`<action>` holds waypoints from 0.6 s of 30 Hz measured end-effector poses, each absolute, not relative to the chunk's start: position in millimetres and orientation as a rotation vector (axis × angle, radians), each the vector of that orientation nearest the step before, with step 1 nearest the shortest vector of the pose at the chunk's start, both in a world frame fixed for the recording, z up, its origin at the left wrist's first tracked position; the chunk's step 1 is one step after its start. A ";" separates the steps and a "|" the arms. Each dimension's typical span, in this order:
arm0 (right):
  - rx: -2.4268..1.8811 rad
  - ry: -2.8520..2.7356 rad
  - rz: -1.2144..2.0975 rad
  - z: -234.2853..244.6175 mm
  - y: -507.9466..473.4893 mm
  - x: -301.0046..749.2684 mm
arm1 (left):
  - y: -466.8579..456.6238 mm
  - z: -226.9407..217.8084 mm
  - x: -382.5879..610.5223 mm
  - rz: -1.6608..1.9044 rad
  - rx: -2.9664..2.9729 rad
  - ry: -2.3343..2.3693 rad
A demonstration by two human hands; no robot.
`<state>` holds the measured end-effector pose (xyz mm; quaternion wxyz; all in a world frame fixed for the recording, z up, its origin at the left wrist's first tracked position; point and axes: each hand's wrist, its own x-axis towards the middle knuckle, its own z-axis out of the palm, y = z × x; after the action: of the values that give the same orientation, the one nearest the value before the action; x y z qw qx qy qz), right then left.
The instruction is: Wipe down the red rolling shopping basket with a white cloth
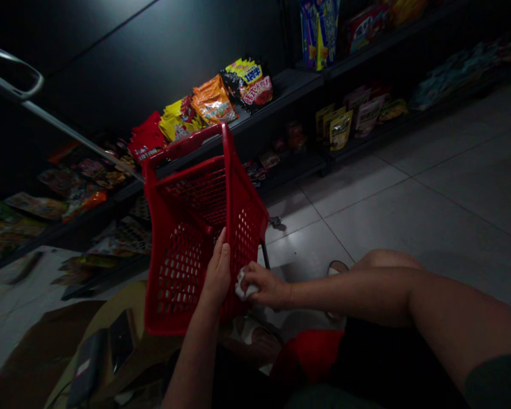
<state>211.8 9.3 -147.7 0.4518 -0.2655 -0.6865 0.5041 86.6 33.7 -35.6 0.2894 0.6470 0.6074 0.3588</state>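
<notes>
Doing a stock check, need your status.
Left hand gripping red basket; right hand pressing white cloth to it. Nothing between hands and basket.

My left hand (pixel 216 272) stands upright, fingers together and pointing up, its forearm rising from below. My right arm (pixel 349 289) reaches across almost level, wrist straight, its hand (pixel 264 286) curled, just beside my left hand.
</notes>
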 end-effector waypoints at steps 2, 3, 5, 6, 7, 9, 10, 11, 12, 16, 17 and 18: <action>-0.929 -1.549 1.138 -142.6 63.1 228.4 | 31.3 -34.0 86.4 0.945 1.724 1.609; -1.103 -1.440 1.099 -139.0 93.5 235.4 | 30.1 -33.3 86.7 0.942 1.723 1.601; -1.295 -1.224 1.072 -130.7 141.9 242.2 | 28.2 -32.4 87.9 0.937 1.723 1.589; -1.326 -1.165 1.090 -126.7 153.4 241.3 | 27.7 -32.4 88.5 0.938 1.722 1.587; -1.322 -1.142 1.111 -123.2 154.1 237.6 | 27.5 -32.7 88.8 0.941 1.719 1.585; -1.240 -1.205 1.141 -118.8 125.2 224.7 | 28.3 -34.2 88.3 0.949 1.712 1.584; -1.176 -1.274 1.139 -117.9 99.9 217.5 | 29.1 -35.1 87.3 0.955 1.710 1.587; -1.066 -1.371 1.137 -117.5 72.1 211.1 | 30.1 -36.0 85.9 0.958 1.712 1.593; -0.917 -1.487 1.168 -117.4 45.8 206.3 | 31.0 -36.8 84.3 0.959 1.719 1.599; -0.551 -1.707 1.176 -116.2 16.5 209.8 | 31.3 -36.7 80.4 0.951 1.734 1.613; -0.635 -1.660 1.142 -115.3 33.3 215.4 | 30.0 -35.7 81.0 0.945 1.730 1.613; -0.768 -1.581 1.101 -114.1 57.0 221.9 | 28.2 -34.6 82.2 0.938 1.725 1.613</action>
<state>221.9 57.0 -114.1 0.5089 -0.3186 -0.6563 0.4569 82.2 28.2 -34.6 0.2958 0.6485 0.6063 0.3526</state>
